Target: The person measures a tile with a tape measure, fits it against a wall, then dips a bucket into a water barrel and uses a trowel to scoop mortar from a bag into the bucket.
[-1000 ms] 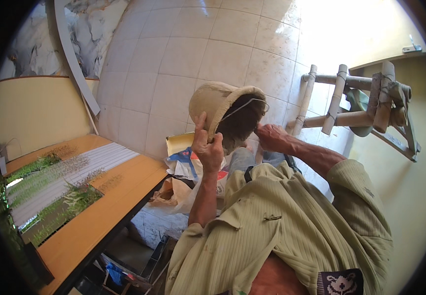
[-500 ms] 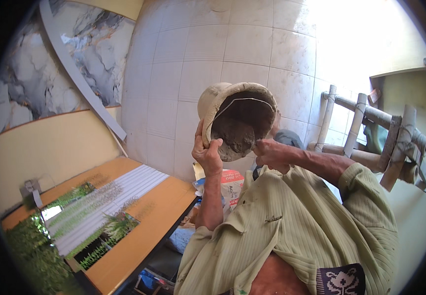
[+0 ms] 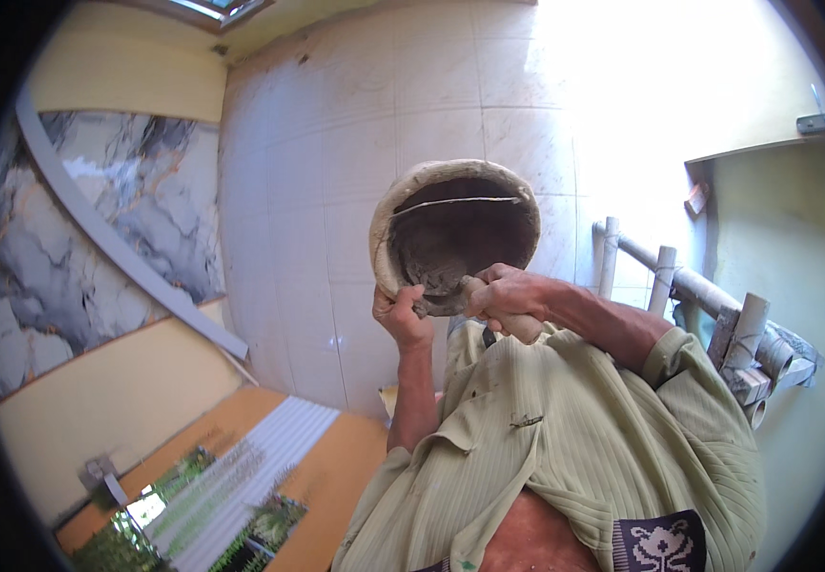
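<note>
Pot point(image 3: 469, 238): left hand point(image 3: 403, 317) pinches rim point(image 3: 383, 224); right hand point(image 3: 510, 291) curled at rim, hold unclear. Wire point(image 3: 455, 201) spans pot. Table point(image 3: 341, 462) left, pole frame point(image 3: 701, 286) right.

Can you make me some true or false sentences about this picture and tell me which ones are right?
1. The left hand holds the rim of the pot. True.
2. The frame of poles is on the picture's left side. False: it is on the right.
3. A thin pale strand crosses the pot's mouth. True.
4. The shirt is bright red. False: it is pale green.
5. The right hand is far from the pot. False: it is at the pot's lower edge.
</note>
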